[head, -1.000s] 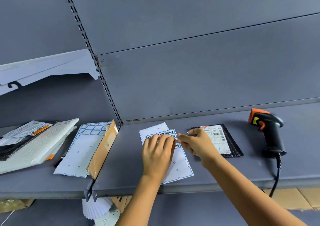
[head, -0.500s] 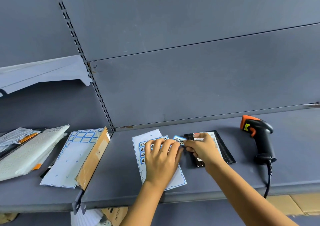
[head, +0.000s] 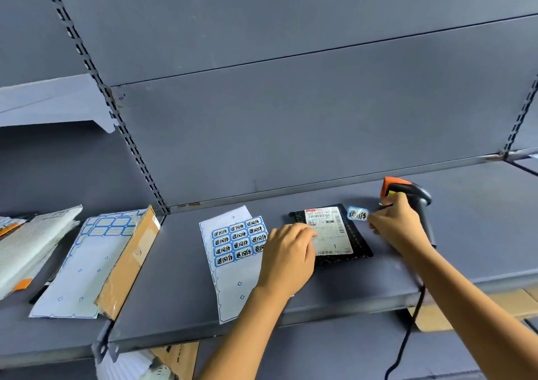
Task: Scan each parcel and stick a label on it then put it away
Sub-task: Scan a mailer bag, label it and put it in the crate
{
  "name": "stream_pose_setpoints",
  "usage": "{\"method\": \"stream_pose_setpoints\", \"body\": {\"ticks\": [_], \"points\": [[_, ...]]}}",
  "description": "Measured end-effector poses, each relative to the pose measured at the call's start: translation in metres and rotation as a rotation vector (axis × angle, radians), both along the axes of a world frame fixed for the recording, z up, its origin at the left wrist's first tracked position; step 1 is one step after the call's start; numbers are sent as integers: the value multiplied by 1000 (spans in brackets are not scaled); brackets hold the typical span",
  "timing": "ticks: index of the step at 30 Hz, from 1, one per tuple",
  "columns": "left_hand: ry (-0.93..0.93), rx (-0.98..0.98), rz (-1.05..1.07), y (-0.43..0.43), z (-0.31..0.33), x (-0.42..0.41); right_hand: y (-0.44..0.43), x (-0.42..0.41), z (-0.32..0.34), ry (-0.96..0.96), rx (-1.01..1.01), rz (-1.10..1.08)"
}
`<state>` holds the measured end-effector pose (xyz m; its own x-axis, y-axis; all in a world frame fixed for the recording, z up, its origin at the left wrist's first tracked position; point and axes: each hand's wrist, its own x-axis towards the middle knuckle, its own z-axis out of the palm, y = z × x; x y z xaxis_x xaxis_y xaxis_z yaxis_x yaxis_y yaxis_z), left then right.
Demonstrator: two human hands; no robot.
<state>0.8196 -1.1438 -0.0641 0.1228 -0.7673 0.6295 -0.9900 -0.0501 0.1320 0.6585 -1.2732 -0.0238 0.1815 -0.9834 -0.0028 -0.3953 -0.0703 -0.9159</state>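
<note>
The right hand (head: 398,222) pinches a peeled label (head: 357,213) just right of the parcel (head: 332,234); the left hand (head: 286,253), fingers loose and empty, rests at the parcel's left edge.

The grey metal shelf (head: 334,292) looks matt; the flat black plastic parcel (head: 358,242) (white paper waybill) is slightly glossy.

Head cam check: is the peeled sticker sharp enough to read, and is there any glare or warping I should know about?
Head view: the peeled sticker in the right hand is slightly motion-blurred, its characters legible only roughly; the sticker sheet reads sharper. Head view: lighting is even and soft, with no glare on the parcel. Head view: wide-angle distortion bends the shelf edges and uprights.
</note>
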Motion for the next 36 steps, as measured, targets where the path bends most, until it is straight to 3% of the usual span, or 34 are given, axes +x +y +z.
{"method": "stream_pose_setpoints", "body": {"ticks": [7,36], "points": [[-34,251,-58,-20,-13,-15,-5,2,-3,218,17,138],[-211,270,163,-42,-13,-46,-21,3,-15,354,31,194]]}}
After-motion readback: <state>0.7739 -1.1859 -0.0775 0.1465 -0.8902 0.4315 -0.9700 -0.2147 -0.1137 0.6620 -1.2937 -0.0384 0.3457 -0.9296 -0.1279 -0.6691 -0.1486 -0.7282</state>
